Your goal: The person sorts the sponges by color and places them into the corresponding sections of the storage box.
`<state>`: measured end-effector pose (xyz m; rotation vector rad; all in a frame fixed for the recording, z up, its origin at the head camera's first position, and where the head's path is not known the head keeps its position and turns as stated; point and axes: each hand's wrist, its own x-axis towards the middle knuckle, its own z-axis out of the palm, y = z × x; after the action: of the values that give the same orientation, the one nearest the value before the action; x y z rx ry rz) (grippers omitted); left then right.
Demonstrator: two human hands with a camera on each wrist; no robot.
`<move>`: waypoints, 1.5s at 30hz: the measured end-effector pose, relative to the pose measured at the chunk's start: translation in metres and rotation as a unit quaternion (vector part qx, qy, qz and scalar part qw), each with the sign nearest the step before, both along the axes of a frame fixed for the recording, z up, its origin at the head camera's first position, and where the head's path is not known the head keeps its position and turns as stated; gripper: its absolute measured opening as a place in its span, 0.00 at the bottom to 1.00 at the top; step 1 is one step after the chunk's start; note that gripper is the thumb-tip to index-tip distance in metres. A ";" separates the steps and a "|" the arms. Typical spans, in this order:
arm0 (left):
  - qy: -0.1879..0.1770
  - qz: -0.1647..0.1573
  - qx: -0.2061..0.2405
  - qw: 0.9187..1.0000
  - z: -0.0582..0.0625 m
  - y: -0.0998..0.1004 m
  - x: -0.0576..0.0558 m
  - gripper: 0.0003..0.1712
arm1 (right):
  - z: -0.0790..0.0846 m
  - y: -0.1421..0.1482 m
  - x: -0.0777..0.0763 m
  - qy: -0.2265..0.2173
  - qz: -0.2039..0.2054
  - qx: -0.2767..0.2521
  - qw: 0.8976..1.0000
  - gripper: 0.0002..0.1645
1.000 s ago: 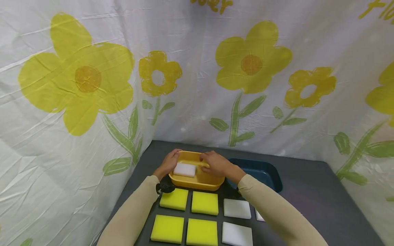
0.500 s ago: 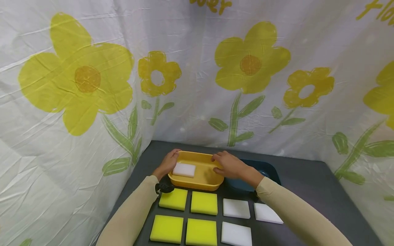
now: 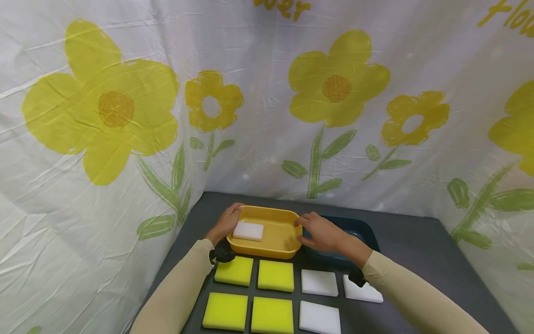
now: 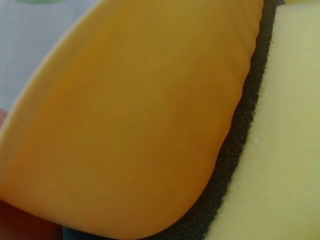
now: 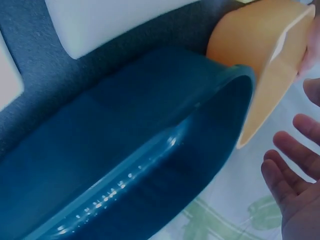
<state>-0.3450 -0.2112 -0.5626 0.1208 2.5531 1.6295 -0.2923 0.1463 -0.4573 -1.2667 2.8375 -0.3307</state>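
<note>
A yellow plastic tray (image 3: 279, 232) stands on the dark table with one white sponge (image 3: 249, 231) lying at the left end of its floor. My left hand (image 3: 226, 221) grips the tray's left rim; the left wrist view mostly shows the tray's outer wall (image 4: 135, 115). By the opposite end, my right hand (image 3: 323, 233) hovers over the rims of the yellow tray and the dark blue tray (image 3: 369, 232). Its fingers are spread and hold nothing, as the right wrist view shows the right hand (image 5: 300, 175) in the air beside both trays.
In front of the trays, yellow sponges (image 3: 273, 315) lie in two rows on the left. Three white sponges (image 3: 319, 283) lie to their right, one partly behind my right wrist. A flower-printed curtain (image 3: 258, 176) hangs behind the table (image 3: 409, 241).
My right hand has moved right, from inside the yellow tray to over its right rim, leaving the white sponge in place. The left hand has stayed on the left rim.
</note>
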 end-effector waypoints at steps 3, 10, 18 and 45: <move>0.000 0.002 0.000 1.000 0.000 -0.001 0.000 0.29 | -0.001 0.001 0.003 0.005 0.004 -0.001 1.000 0.21; -0.001 0.003 -0.004 1.000 -0.001 0.000 0.000 0.29 | 0.000 0.003 0.009 0.012 0.001 0.002 1.000 0.21; 0.002 -0.004 -0.004 1.000 -0.001 -0.001 -0.001 0.29 | 0.002 0.009 0.022 0.008 -0.004 0.001 1.000 0.21; -0.003 -0.006 -0.009 1.000 0.000 -0.001 0.000 0.30 | 0.004 0.040 0.074 -0.029 0.007 -0.008 1.000 0.19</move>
<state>-0.3450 -0.2124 -0.5628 0.1289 2.5574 1.5986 -0.2178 0.1868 -0.4535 -1.2575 2.7829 -0.3833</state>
